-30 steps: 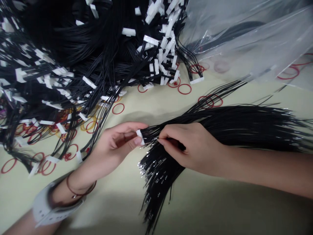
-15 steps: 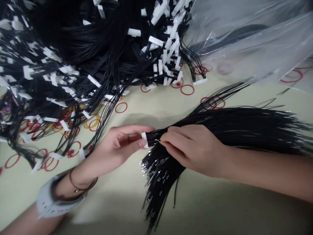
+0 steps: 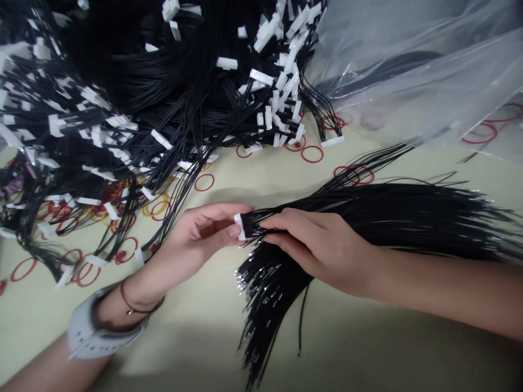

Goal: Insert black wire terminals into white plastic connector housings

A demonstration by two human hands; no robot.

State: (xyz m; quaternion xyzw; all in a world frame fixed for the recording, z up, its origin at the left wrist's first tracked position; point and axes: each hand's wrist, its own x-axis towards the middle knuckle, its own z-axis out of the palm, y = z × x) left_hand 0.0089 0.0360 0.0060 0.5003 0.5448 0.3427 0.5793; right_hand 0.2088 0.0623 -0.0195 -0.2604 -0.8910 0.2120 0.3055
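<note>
- White connector (image 3: 239, 226) pinched between the fingertips of the left hand (image 3: 206, 231)
- Black wires (image 3: 408, 218) gripped in the closed right hand (image 3: 316, 247)
- Heaped wire harnesses (image 3: 122, 92) at the far left of the counter (image 3: 368, 348), red rubber bands (image 3: 312, 154) scattered beside them, plastic bag (image 3: 408, 71) at the far right corner

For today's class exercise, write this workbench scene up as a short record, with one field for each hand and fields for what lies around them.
Left hand: pinches a white plastic connector between thumb and fingers.
Right hand: holds black wires close to that connector.
Nearby: a heap of black wire harnesses with white connectors, a clear plastic bag, red rubber bands.
Surface: pale work table.
Left wrist: grey strap and a thin cord bracelet.
</note>
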